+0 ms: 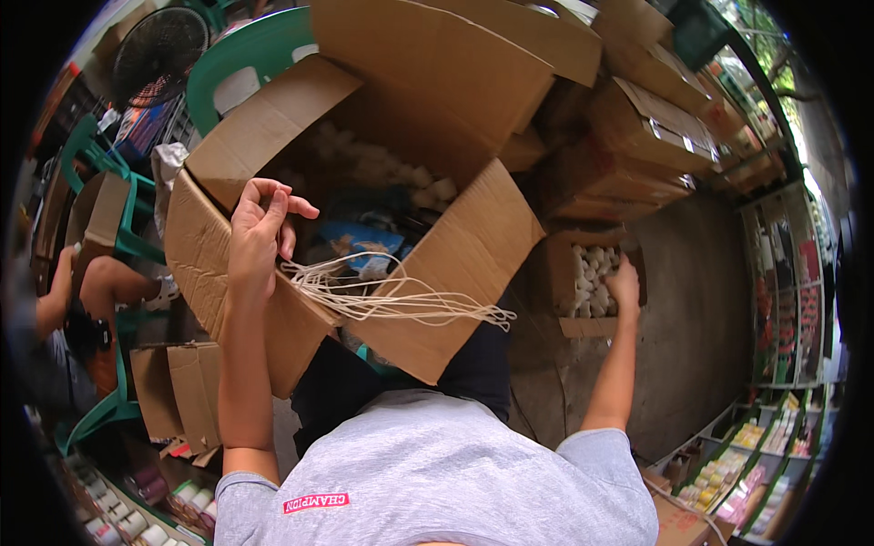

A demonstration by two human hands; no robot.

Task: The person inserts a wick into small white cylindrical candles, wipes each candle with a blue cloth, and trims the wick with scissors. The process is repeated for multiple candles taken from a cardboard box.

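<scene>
My left hand point(264, 223) is raised over the near left side of a large open cardboard box point(455, 291). Its fingers are curled, with thumb and forefinger close together; what they pinch, if anything, is too small to make out. Just below that hand, a bundle of white cords point(401, 305) lies across the box's near flaps, its looped ends to the right. Inside the box are several white spool-like pieces point(401, 168) and a blue printed packet point(360, 238). Off to the right, my right hand point(624, 282) reaches into a smaller carton point(587, 328) of small white pieces point(594, 273); its fingertips are hidden.
Stacked cardboard cartons point(646, 136) stand at the far right. A green plastic chair point(250, 55) and a black fan point(161, 56) are behind the box. Another person point(105, 291) sits at the left. Goods fill a shelf point(756, 455) at the lower right.
</scene>
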